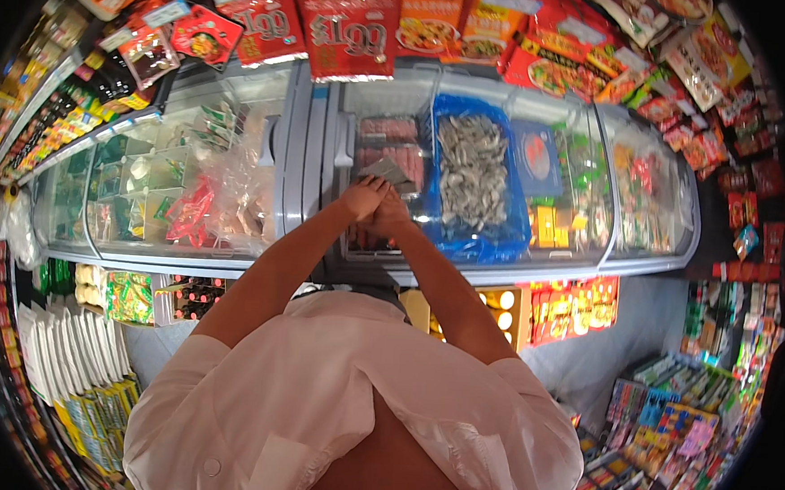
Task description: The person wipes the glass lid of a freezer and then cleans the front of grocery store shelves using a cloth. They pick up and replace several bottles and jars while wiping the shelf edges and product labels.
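Over the glass lid of a chest freezer [409, 246], my two hands are close together. A flat grey piece, apparently a folded cloth [390, 172], extends from beneath the fingers of my left hand [365, 199]. My right hand [392, 212] is blurred and overlaps the left near the cloth's lower edge; its grip is unclear. Through the glass beneath them show packs of pinkish-red meat [389, 130]. Just to the right, a blue basket [514, 185] holds many grey shrimp.
Another freezer section [187, 192] with bagged goods lies left of the grey frame [302, 172]. Red food packets [345, 30] overhang the freezer's far edge. Drink crates [197, 297] and red packages [574, 310] stand low along its near side. Stocked shelves [665, 410] line the right.
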Motion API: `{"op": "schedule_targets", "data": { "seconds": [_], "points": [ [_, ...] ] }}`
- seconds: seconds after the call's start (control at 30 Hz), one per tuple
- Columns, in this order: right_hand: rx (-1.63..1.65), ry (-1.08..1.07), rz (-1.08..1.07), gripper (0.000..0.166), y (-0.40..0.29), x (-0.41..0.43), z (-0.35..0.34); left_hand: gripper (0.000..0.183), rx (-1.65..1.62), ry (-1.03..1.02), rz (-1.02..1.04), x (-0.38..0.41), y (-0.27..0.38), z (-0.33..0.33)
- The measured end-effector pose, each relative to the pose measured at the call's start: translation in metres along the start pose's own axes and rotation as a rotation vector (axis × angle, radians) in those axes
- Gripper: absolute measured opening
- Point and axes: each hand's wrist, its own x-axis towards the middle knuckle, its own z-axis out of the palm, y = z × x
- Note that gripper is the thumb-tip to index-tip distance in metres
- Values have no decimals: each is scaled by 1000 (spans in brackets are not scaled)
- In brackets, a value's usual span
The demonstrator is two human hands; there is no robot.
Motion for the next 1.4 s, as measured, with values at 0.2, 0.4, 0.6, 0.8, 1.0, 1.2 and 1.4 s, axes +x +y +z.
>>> {"op": "schedule_targets", "data": {
  "seconds": [0.2,0.4,0.6,0.8,1.0,1.2,1.4],
  "points": [
    [-160,111,-182,83,-56,5,39,101,5,34,-89,-78,-8,4],
    [-173,150,-250,83,-86,-21,61,108,-38,102,-110,-128,8,26],
    [-155,154,-261,66,-88,-42,91,96,-349,155,-27,-149,8,54],
    [-227,310,-335,32,-108,-68,83,72,-685,32,-32,-195,-12,94],
    [-108,397,-143,28,-140,-63,88,50,-791,-39,-322,-314,-52,139],
    [69,290,208,31,-176,-64,107,48,-785,-76,-1140,-502,-79,257],
    [317,40,413,42,-169,-59,143,42,-845,-169,-1424,-651,-18,328]
  ]
}}
